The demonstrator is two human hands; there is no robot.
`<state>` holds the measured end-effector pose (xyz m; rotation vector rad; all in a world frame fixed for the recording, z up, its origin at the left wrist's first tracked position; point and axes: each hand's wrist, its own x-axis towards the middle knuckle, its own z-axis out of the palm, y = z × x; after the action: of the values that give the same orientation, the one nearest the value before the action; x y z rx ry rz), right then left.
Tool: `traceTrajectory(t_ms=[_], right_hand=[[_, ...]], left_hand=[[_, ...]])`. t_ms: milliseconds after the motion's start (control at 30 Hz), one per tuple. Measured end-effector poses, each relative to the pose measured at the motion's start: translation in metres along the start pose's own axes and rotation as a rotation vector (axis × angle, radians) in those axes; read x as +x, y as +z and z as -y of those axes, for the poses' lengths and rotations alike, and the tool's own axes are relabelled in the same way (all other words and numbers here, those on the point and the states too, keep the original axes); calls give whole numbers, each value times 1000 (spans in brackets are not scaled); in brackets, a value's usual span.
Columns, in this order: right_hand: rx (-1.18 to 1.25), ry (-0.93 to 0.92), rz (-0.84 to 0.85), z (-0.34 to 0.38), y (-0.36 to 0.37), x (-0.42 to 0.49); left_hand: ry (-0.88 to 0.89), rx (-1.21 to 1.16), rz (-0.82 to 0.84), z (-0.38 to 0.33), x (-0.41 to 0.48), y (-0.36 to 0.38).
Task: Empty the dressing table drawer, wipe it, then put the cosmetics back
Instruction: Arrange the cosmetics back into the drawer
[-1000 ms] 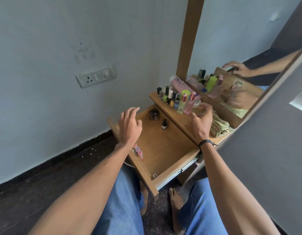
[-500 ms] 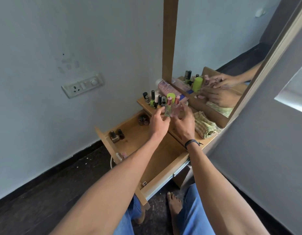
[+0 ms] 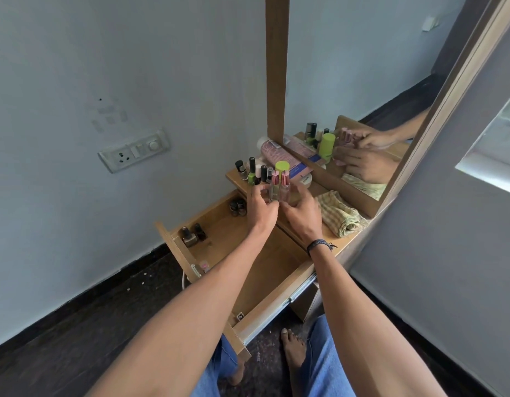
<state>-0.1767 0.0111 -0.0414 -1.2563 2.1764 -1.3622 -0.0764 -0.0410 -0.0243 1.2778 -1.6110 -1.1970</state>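
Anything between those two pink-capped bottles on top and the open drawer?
Nothing visible. The left hand and right hand hold the pink-capped bottles just above the drawer; its middle floor is bare, with nail polish bottles only along its edges.

You're in a home, at a bedroom-style corner. A wooden dressing table (image 3: 338, 243) with a tall mirror (image 3: 362, 81) stands against a painted wall (image 3: 133, 67) bearing a switch plate (image 3: 133, 150). Nail polish bottles (image 3: 252, 173) crowd its top, its drawer (image 3: 273, 302) is open, and your bare foot (image 3: 293, 351) rests on the dark floor (image 3: 76, 339).
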Motion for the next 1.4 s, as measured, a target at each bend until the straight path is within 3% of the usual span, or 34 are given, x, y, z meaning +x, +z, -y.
traceTrajectory(t_ms=[167, 300, 567, 800, 967, 1100, 1400], right_hand=[[50, -9, 26, 1, -2, -2], [124, -23, 77, 4, -8, -6], [161, -98, 293, 11, -18, -24], [-22, -150, 635, 12, -2, -81], [-253, -110, 806, 8, 18, -112], [-482, -160, 750, 9, 29, -123], [-637, -198, 621, 2, 36, -139]], left_hand=[[-51, -15, 32, 4, -2, -12], [8, -2, 97, 3, -6, -26], [183, 311, 176, 11, -29, -66], [64, 539, 112, 47, -86, -131], [81, 810, 219, 69, -116, -146], [184, 981, 229, 73, -128, -139], [216, 1107, 281, 79, -140, -130]])
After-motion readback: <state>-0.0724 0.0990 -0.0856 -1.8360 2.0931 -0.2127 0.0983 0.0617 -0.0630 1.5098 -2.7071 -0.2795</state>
